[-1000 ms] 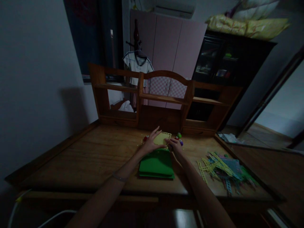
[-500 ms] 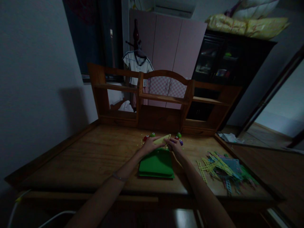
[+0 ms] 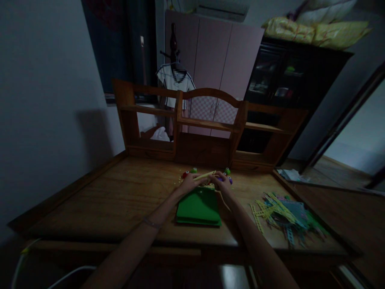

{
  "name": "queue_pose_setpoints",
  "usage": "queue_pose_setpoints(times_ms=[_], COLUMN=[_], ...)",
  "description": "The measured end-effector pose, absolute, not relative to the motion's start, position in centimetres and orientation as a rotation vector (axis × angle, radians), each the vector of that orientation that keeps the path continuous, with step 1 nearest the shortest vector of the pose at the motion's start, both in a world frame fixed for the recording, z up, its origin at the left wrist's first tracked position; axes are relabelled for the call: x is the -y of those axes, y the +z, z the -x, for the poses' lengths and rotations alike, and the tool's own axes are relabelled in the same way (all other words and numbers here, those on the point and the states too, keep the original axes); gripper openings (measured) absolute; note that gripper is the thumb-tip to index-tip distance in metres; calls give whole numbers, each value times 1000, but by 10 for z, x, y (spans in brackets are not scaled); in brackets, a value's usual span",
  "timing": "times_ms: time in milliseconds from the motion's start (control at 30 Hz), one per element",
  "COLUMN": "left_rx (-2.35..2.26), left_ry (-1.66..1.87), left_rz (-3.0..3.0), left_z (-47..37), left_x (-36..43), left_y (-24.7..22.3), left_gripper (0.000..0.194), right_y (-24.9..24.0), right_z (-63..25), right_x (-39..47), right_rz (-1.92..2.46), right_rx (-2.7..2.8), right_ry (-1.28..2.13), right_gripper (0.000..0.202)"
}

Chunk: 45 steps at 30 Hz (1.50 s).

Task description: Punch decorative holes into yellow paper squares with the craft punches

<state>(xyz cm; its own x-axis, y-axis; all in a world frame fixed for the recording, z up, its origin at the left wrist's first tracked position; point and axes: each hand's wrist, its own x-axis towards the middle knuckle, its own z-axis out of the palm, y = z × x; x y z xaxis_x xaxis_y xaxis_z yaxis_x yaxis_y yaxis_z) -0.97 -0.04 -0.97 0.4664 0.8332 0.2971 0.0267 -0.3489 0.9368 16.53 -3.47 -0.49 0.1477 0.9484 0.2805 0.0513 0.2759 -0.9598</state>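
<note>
My left hand [image 3: 189, 183] is closed on a thin yellow sheet [image 3: 204, 176], held nearly edge-on above the table. At the sheet's right end, the fingers of my right hand [image 3: 221, 182] are bent and pinch its edge. Just below the hands lies a stack of green sheets [image 3: 198, 206]. Small yellow bits [image 3: 207, 185] are scattered on the tabletop under and around the hands. Beyond my left hand sit a red ball-like piece [image 3: 185, 174] and a green one [image 3: 194, 170], both with eyes. Similar green [image 3: 227, 171] and purple [image 3: 230, 180] pieces sit beyond my right hand.
On the right of the wooden table [image 3: 120, 200] lies a tangled pile of perforated yellow, blue and green scraps [image 3: 282, 212]. A wooden shelf unit [image 3: 207, 125] stands along the back edge. White cables [image 3: 72, 273] hang below the front left.
The yellow sheet has tilted from showing its broad face to nearly edge-on. My right hand's fingers have shifted and arched at its right end. The green stack stays put.
</note>
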Motion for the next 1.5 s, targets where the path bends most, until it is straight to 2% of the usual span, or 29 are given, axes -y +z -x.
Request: queue_pose_setpoints(times_ms=[133,300,567,1500], left_rx=[-718,-715,-616,-331], left_ry=[1012,980,856,736], left_rz=[-1619,-1501,-1413,-1047], left_z=[10,11,10,10], left_x=[-6,-8,-6,5], left_y=[-16,-16,-20,-11], left_gripper=[49,50,55,37], right_y=[-7,-10,-13,-3], right_z=[-169,-171,-173,-170], right_x=[30,28,26,36], right_rz=[1134,1095,1095,1094], right_rx=[1095,1168,1224,1191], right_ry=[932,1066,939,987], right_gripper=[53,45,40,41])
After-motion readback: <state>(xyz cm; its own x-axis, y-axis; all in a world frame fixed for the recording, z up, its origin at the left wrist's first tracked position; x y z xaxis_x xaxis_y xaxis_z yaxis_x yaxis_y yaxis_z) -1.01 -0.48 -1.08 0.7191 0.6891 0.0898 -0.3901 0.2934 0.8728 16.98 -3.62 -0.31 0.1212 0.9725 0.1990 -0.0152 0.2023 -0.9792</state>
